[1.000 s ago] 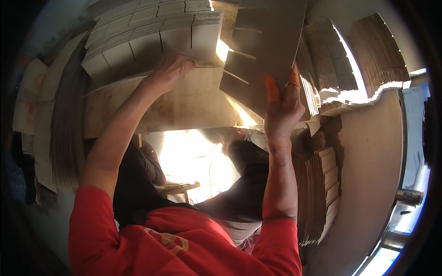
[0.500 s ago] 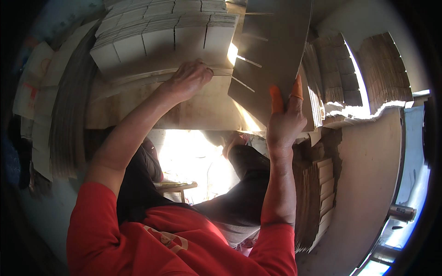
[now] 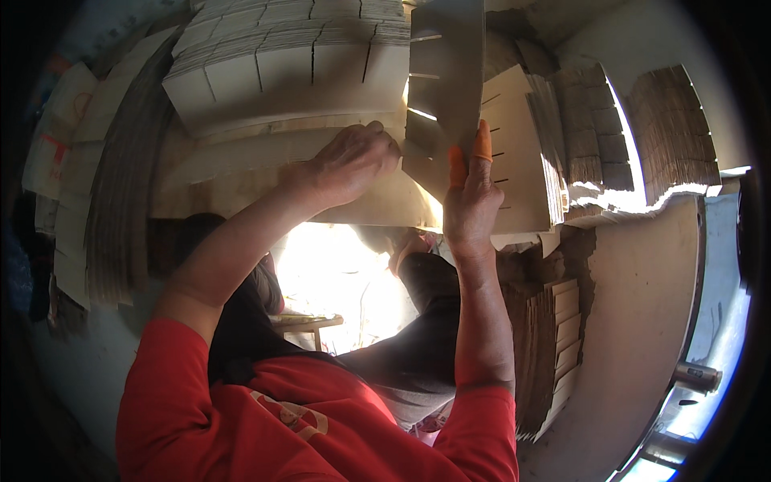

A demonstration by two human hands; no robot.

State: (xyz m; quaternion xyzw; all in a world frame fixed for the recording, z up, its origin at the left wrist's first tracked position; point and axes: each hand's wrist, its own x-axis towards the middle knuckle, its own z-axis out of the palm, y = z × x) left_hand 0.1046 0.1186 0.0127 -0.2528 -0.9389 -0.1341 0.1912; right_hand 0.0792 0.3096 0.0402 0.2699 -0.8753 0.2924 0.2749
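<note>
Bright light [image 3: 325,261] whitens what seems the floor [image 3: 369,309].

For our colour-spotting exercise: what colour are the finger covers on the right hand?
Orange: the finger covers on the right hand show best in the head view.

Workshop for card work, by the look of it.
I sit at a wood bench [image 3: 365,210], slotted card stacks [image 3: 289,79] ahead, more bundles [image 3: 671,132] to my right, a tall pile [image 3: 124,209] to my left; slotted sheet [image 3: 450,60] in my right hand [image 3: 472,205], orange covers [image 3: 482,143] on two fingers.
</note>
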